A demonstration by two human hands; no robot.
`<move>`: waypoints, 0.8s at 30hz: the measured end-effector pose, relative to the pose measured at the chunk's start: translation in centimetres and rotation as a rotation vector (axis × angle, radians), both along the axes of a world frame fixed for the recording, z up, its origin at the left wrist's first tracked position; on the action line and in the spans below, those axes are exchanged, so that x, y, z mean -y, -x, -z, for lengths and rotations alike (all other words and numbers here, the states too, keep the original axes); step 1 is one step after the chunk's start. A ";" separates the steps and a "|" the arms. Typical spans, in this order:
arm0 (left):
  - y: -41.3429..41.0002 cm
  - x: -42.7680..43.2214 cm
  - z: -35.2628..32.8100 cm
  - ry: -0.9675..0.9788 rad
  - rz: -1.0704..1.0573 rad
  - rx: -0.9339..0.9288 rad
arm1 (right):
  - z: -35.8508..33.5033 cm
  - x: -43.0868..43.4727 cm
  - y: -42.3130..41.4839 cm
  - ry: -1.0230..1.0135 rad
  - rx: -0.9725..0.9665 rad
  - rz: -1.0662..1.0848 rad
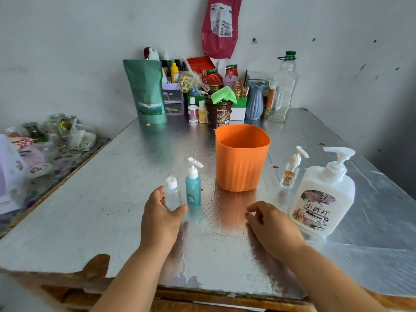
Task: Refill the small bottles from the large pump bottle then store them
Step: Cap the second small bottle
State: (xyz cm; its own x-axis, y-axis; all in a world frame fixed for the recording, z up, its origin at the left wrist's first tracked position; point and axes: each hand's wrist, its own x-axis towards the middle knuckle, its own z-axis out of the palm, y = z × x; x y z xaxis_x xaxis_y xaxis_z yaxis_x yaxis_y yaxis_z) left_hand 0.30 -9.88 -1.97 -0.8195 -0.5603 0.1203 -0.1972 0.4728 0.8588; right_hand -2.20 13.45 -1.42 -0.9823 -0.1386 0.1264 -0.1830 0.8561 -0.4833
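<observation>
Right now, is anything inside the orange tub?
No: the orange tub shows only its bare inner walls, while the small bottles stand outside it on the table.

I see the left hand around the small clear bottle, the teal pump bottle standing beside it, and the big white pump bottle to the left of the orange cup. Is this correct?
One thing is wrong. The head view shows the big white pump bottle to the right of the orange cup, not the left. The rest holds: the left hand is around the small clear bottle, and the teal pump bottle stands beside it.
</observation>
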 end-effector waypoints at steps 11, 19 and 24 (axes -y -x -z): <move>-2.1 -2.7 -2.4 0.260 0.079 -0.579 | 0.3 -0.5 -0.3 0.054 -0.029 -0.027; -1.7 -7.1 -3.2 0.299 0.381 -0.521 | 0.1 -2.5 -2.1 0.305 -0.107 -0.048; -0.7 -10.7 -3.3 0.230 0.605 -0.329 | -0.7 -4.9 -4.2 0.464 -0.537 0.116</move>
